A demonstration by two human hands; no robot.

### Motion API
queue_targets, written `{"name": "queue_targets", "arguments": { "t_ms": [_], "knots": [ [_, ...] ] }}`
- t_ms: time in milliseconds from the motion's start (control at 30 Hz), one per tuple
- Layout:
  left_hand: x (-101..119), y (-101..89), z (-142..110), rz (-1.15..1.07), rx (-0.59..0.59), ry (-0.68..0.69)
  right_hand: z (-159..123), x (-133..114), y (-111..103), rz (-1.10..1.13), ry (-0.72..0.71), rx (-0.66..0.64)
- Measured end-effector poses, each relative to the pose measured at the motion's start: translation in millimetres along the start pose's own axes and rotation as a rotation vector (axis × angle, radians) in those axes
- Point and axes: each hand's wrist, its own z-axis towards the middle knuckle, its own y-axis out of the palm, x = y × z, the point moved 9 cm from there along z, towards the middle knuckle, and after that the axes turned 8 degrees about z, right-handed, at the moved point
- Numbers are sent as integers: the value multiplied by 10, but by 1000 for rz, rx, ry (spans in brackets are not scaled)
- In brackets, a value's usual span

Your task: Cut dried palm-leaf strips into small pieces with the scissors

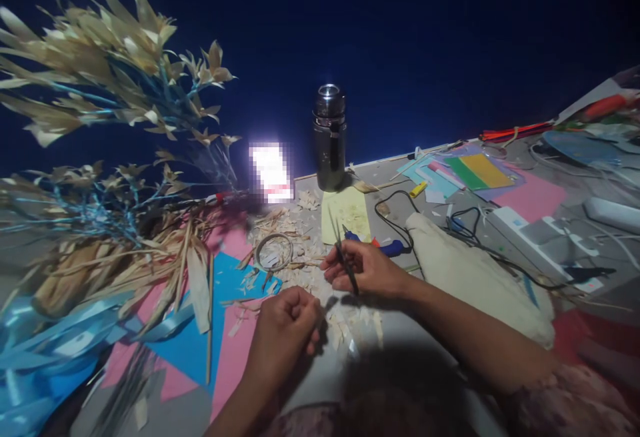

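Note:
My right hand [361, 268] is closed around a pair of dark scissors [345, 260], whose thin blades point up and away over the work surface. My left hand [283, 326] is curled into a loose fist just in front of it; what its fingers pinch is hidden. Both hands hover over a heap of pale dried-leaf scraps [305, 260]. A small coil of wire [274, 251] lies on the scraps to the left of the right hand.
A dark metal flask [329, 137] stands at the back. Dried-leaf flowers on blue stems [110, 90] and blue ribbon [45, 350] fill the left. Pink and blue paper sheets [225, 330], a yellow sheet [346, 214], a blue glue gun [385, 247], a cloth pouch [470, 277] and a power strip [540, 244] lie around.

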Motion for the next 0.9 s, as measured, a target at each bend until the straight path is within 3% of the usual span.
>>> {"name": "queue_targets", "arguments": {
  "t_ms": [133,233,300,400,500,667,767,900],
  "knots": [
    [37,46,-4,50,34,73,-43,25,151,-283,-127,-16],
    [55,24,-13,66,87,132,-30,-35,58,-471,-213,76],
    [29,-6,-10,17,104,128,-8,-89,-82,-485,-216,160],
    [-41,-29,7,-139,81,73,17,-113,-232,-289,-149,206],
    [-72,74,29,-444,-76,11,12,-92,-195,-44,-77,135],
    [66,436,-72,-932,-585,-105,-20,-38,55,162,-24,-107],
    [123,580,-182,-1031,-806,-168,-37,4,147,212,-16,-206],
    [104,721,-259,-1048,-925,-213,-69,19,165,137,-36,-206]
  ]
}}
